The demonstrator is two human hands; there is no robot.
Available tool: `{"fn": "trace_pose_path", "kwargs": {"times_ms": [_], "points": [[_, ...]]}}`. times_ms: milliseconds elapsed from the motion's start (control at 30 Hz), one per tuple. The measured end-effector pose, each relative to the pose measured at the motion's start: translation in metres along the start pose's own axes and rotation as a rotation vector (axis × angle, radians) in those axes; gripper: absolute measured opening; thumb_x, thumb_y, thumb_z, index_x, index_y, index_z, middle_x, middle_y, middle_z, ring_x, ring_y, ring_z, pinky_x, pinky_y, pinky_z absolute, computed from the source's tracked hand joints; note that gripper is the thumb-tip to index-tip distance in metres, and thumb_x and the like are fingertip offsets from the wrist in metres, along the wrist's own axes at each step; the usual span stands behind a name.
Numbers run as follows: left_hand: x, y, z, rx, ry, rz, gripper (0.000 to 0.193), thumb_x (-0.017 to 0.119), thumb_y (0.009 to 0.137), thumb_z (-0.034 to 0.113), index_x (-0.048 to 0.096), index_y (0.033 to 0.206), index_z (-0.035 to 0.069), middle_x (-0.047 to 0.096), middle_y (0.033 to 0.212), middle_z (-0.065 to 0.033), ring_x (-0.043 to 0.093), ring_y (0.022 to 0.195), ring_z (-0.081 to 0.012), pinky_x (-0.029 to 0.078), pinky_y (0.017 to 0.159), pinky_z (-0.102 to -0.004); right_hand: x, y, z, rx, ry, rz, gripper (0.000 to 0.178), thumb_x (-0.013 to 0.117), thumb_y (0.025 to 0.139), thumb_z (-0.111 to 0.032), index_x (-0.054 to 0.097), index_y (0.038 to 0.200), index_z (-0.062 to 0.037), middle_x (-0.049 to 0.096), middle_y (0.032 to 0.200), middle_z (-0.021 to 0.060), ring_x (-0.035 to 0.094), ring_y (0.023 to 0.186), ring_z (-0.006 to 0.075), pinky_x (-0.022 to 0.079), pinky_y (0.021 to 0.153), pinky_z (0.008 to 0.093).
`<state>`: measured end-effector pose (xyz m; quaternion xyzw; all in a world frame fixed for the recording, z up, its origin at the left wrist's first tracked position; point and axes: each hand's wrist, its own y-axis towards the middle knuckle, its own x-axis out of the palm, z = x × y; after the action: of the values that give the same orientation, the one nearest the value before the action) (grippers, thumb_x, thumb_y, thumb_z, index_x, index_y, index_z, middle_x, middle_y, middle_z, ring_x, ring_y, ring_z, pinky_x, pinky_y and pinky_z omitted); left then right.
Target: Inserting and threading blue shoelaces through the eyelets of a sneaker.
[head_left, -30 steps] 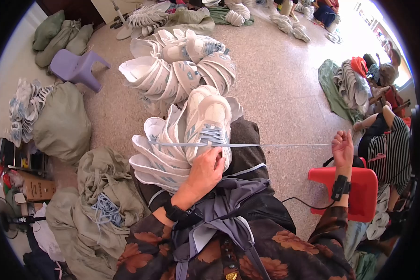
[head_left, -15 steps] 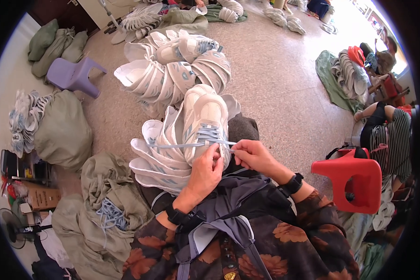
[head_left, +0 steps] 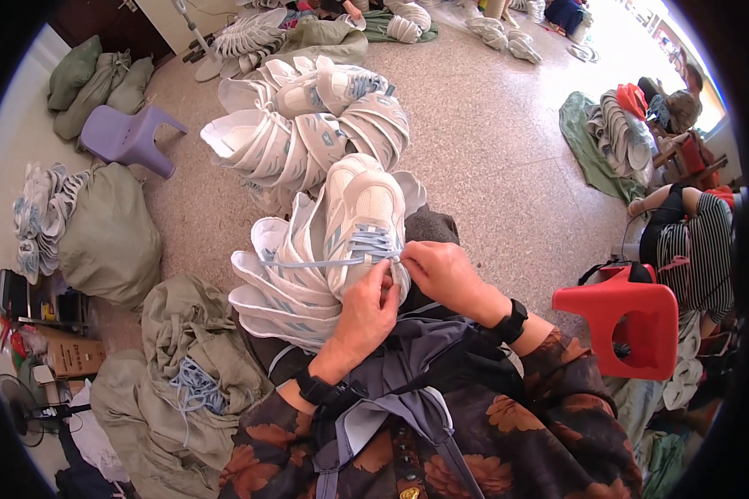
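A cream sneaker [head_left: 373, 198] with light-blue trim lies across my lap, its toe pointing away from me. A light-blue shoelace [head_left: 304, 264] is threaded through its upper eyelets, and one length stretches out to the left. My left hand [head_left: 366, 306] is closed, thumb and fingers pinching the sneaker's eyelet edge by the tongue. Right beside it, my right hand [head_left: 443, 270] pinches the shoelace close to the right-hand eyelets; the lace's tip is hidden by the fingers. Several unlaced shoe uppers [head_left: 287, 291] are stacked against the sneaker's left side.
A curved row of sneakers [head_left: 308, 137] lies on the floor ahead. Blue laces [head_left: 198, 387] rest on a green sack [head_left: 154, 416] at my left. A purple stool [head_left: 129, 137] stands far left, a red chair [head_left: 632, 320] at right near a person in stripes [head_left: 695, 249].
My right hand has moved left and slightly up, close against the sneaker's eyelets. The lace stretch between it and the shoe has shortened. My left hand stays almost in place.
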<state>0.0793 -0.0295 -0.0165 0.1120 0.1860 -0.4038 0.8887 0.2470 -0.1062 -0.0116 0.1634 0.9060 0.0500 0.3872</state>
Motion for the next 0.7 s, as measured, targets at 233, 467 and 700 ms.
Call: {"fn": "trace_pose_path", "kwargs": {"times_ms": [233,467,700], "points": [[0.003,-0.002,-0.012,-0.059,-0.163,0.021,0.035,0.06,0.091,0.004,0.057,0.124,-0.007,0.068,0.087,-0.0192,0.068,0.07,-0.0289,0.052,0.064,-0.0368,0.004,0.0,0.004,-0.122,-0.043,0.026,0.01,0.061,0.091,-0.014,0.06,0.091,-0.0038,0.063,0.075,0.0171,0.064,0.071,0.0404,0.05,0.059,0.0478],[0.006,-0.004,-0.021,-0.018,-0.161,0.032,0.033,0.059,0.092,0.003,0.058,0.124,-0.007,0.069,0.084,-0.0174,0.067,0.067,-0.0231,0.052,0.063,-0.0336,0.007,0.001,0.005,-0.142,0.003,0.024,0.011,0.063,0.09,-0.013,0.061,0.089,-0.003,0.065,0.076,0.0182,0.065,0.071,0.0402,0.05,0.06,0.0466],[0.005,0.002,-0.018,-0.117,-0.308,0.014,0.035,0.058,0.093,0.004,0.057,0.126,-0.008,0.071,0.085,-0.016,0.067,0.068,-0.0158,0.052,0.062,-0.0297,0.022,-0.001,0.011,0.177,0.34,0.079,0.011,0.066,0.089,-0.011,0.063,0.088,-0.0002,0.064,0.073,0.0204,0.065,0.067,0.0367,0.05,0.059,0.0396]]}}
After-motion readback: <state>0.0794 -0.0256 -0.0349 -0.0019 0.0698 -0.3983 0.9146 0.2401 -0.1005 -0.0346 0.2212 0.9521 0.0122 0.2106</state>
